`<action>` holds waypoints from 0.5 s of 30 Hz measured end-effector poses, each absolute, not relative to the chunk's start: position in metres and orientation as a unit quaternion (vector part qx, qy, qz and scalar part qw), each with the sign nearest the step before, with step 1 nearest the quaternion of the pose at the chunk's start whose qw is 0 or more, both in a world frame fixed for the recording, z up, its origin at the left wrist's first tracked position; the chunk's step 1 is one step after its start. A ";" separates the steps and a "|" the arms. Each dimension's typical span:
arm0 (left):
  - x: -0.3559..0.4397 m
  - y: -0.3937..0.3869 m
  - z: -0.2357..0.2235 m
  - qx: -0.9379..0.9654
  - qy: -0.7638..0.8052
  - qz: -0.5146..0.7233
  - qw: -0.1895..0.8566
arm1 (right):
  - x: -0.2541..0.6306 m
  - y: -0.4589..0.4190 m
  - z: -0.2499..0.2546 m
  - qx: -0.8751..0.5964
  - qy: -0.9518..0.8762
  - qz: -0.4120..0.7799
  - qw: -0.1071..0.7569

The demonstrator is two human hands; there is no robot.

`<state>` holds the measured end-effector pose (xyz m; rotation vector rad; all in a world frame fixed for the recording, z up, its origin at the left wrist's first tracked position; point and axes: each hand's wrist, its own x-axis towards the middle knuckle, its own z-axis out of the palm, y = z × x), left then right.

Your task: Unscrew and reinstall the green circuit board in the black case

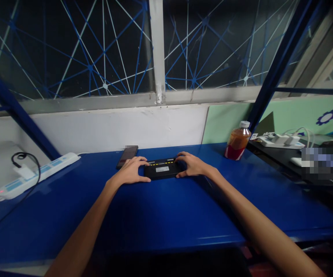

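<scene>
A flat black box with a white label and a row of yellow dashes rests on the blue table. Its left end is between the thumb and fingers of my left hand, thumb on the near side and fingertips at the far corner. At the opposite end, my right hand grips it in the same way, its thumb along the near edge. Just beyond my left hand lies a dark smartphone, partly hidden by that hand.
A white power strip with a plug and black cable lies at the left. A bottle of orange-brown drink stands at the back right. Another power strip sits on a black surface farther right. The wall and windows border the blue table's back.
</scene>
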<state>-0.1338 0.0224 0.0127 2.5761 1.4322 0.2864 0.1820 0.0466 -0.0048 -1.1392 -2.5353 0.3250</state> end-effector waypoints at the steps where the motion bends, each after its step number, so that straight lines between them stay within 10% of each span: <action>1: -0.134 0.022 0.012 0.866 0.481 0.097 0.094 | 0.182 0.047 -0.005 -0.398 -0.894 0.115 0.173; 15: -0.134 0.023 0.011 0.864 0.479 0.101 0.115 | 0.177 0.040 0.004 -0.423 -0.881 0.145 0.157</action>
